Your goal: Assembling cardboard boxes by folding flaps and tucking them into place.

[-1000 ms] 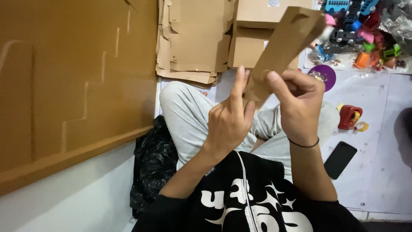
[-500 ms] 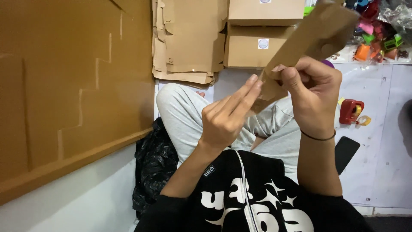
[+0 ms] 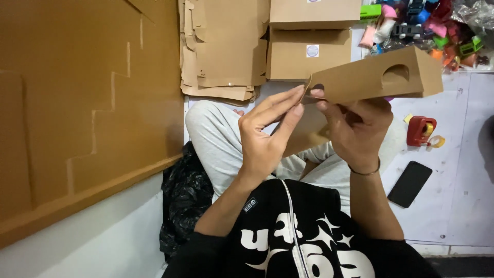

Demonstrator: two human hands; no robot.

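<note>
Right hand (image 3: 355, 128) had a long brown cardboard box (image 3: 375, 77) pinched by its near end – fingers curled around it, thumb on top – held up over the lap, with a round cutout in its side. Left hand (image 3: 267, 134) was mostly open, fingers straight, tips just touching that same end. Flat matte cardboard sheets (image 3: 221, 46) lay stacked beyond, and a glossy black phone (image 3: 410, 183) on the floor.

White floor (image 3: 463, 206), brown board wall (image 3: 77, 103) at left; flat cardboard stacks (image 3: 221, 51), closed boxes (image 3: 309, 56) behind
</note>
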